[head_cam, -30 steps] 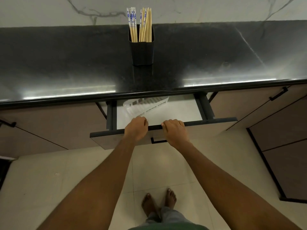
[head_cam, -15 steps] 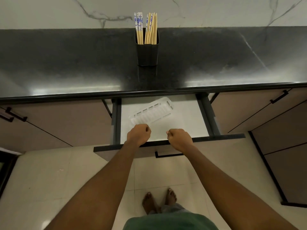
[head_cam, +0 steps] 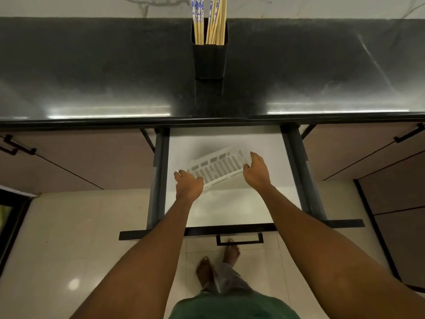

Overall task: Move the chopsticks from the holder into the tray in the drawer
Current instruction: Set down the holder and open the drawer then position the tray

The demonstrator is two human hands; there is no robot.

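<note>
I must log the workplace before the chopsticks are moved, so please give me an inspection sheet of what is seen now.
Surface: dark glossy countertop; the holder stands at its back.
Job's things: chopsticks upright in black holder; white slotted tray askew in the open drawer.
Clutter: nothing seen.
Grips: left hand holds the tray's left end, right hand its right end.
Cables: nothing seen.
Surroundings: brown cabinet doors, pale tiled floor, bare feet.
</note>
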